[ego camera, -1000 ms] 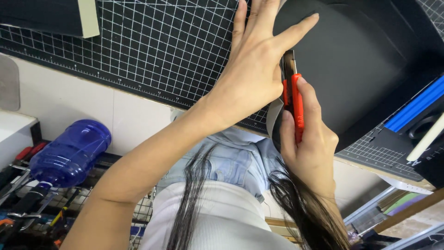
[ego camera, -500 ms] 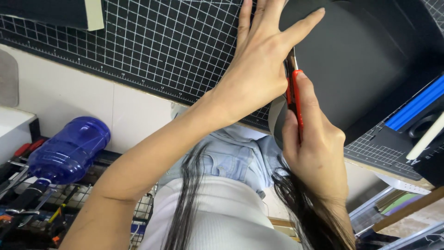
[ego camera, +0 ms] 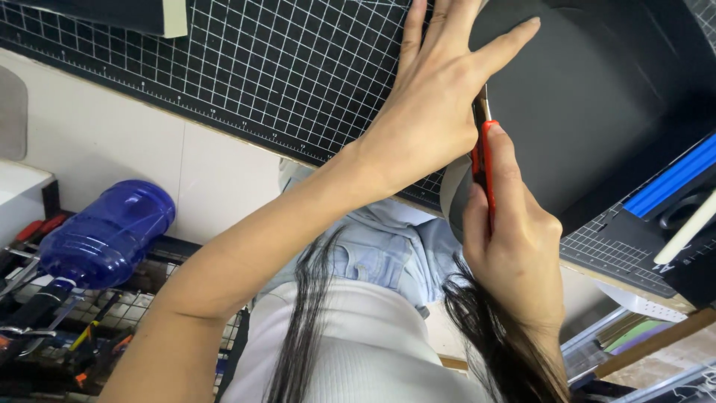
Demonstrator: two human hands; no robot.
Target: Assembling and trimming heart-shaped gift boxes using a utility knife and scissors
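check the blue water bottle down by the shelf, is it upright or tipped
Tipped: the blue water bottle lies on its side on the wire rack, its neck pointing lower left.

My knife (ego camera: 483, 168) is red. The sheet (ego camera: 597, 104) I cut is plain dark grey. The mat (ego camera: 283, 75) is black with a white grid. The jug (ego camera: 104, 235) is deep blue, my jeans (ego camera: 380, 257) pale blue.

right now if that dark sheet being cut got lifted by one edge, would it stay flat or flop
The dark sheet would probably flop: its cut edge already curls over the cutting mat. It looks thin and light, since the left hand pins it flat while the right hand runs a red knife along it.
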